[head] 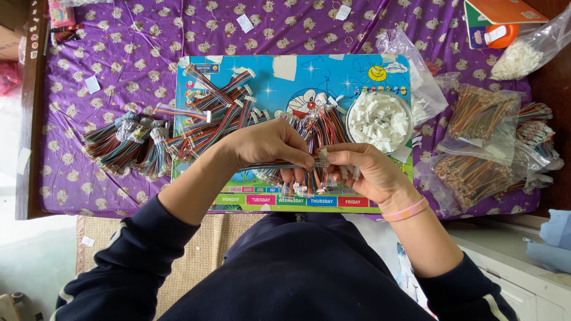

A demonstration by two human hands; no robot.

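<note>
Over the near edge of the blue board (279, 77), the left hand (270, 145) pinches a flat multicoloured wire ribbon (267, 166) while the right hand (363, 169) closes on a small white connector housing (323, 159) at its tip. This looks like the seating step; next calls for squaring ribbon end to housing.

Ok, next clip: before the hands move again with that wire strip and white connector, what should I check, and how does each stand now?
1. Left hand pinches the flat wire strip: ok.
2. Right hand holds the white connector at the strip's end: ok.
3. Wire ends seated in the connector: cannot tell, too small.
4. Bowl of white connectors stands beside the right hand, stocked: ok.
5. Blue board lies flat on the purple cloth: ok.
6. Loose wire bundle lies apart from the held strip: cannot tell, they overlap.
</note>
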